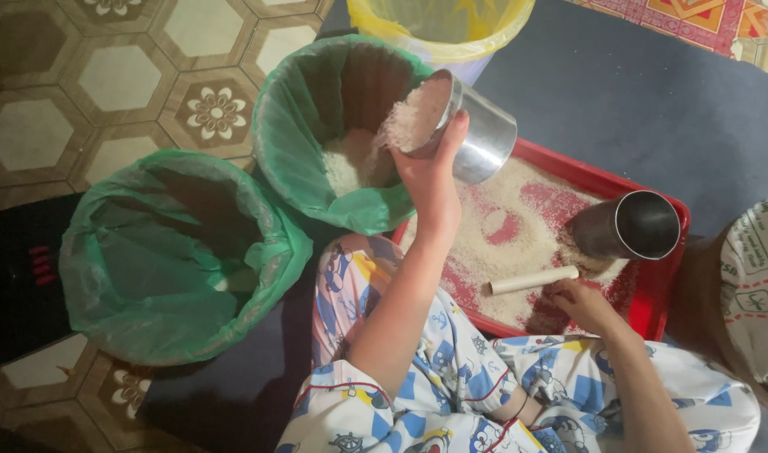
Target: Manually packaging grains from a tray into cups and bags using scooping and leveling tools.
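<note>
My left hand (pixel 430 172) grips a shiny steel cup (pixel 478 134), tipped to the left, and white rice spills from it into a bucket lined with a green bag (pixel 275 109). A heap of rice (pixel 346 168) lies inside that bucket. My right hand (pixel 581 304) rests fingers-down on the rice spread over a red tray (pixel 656 294), just below a short white tube (pixel 533 279); it holds nothing. A second steel cup (pixel 631 225) lies on its side on the tray's far right part.
Another green-lined bucket (pixel 174 252) stands at the left, and a yellow-lined bucket (pixel 438 29) at the top. A printed white sack (pixel 757 277) sits at the right edge. My legs in patterned trousers fill the bottom. Tiled floor lies to the left, dark mat beneath.
</note>
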